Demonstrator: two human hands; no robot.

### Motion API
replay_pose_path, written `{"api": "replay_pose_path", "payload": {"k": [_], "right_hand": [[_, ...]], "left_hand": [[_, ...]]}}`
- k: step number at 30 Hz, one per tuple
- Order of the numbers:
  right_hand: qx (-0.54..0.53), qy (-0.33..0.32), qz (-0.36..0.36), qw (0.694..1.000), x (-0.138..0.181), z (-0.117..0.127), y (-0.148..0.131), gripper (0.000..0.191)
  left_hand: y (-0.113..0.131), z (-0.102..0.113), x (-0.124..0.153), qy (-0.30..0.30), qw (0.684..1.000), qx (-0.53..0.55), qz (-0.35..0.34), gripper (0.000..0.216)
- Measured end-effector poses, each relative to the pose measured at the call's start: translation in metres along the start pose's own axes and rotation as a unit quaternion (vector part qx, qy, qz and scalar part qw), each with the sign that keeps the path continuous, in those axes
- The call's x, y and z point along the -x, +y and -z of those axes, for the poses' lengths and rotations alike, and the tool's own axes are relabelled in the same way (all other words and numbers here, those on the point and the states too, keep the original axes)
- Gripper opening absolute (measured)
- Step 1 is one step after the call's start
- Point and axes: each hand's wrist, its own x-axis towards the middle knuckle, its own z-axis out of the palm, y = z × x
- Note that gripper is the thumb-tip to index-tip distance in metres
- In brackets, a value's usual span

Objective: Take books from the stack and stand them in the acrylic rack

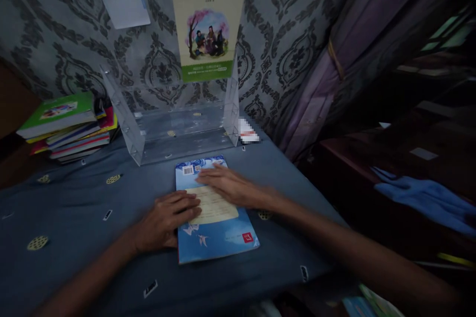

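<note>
A blue paperback book (217, 247) lies back cover up on the cloth-covered table, with a cream text panel, a barcode and a small red logo. My left hand (167, 218) grips its left edge, the fingers over the cover and the thumb low at the side, its tip hidden. Across the upper right of the cover my right hand (226, 183) lies flat with its fingers stretched out, slightly blurred. Just behind the book stands a clear plastic rack (182, 146). Above it, a cream and green book (208, 0) shows its illustrated front.
A stack of books (74, 124) sits at the back left of the table (100, 237). Patterned wallpaper and a tied purple curtain (316, 84) are behind. To the right, past the table edge, a blue cloth (424, 198) lies on a dark surface. Books show below the front edge.
</note>
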Motion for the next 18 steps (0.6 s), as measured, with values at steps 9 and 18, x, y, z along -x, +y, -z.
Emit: {"api": "replay_pose_path", "payload": {"k": [9,18], "right_hand": [[-0.019,-0.037,-0.063,0.997,-0.057,-0.028,-0.009,0.057],[0.087,0.016,-0.217,0.972,-0.026,-0.019,0.008,0.078]], "left_hand": [[0.001,-0.002,0.002,-0.006,1.000,-0.012,-0.001,0.041],[-0.001,-0.005,0.007,-0.018,1.000,-0.013,0.000,0.046]]}}
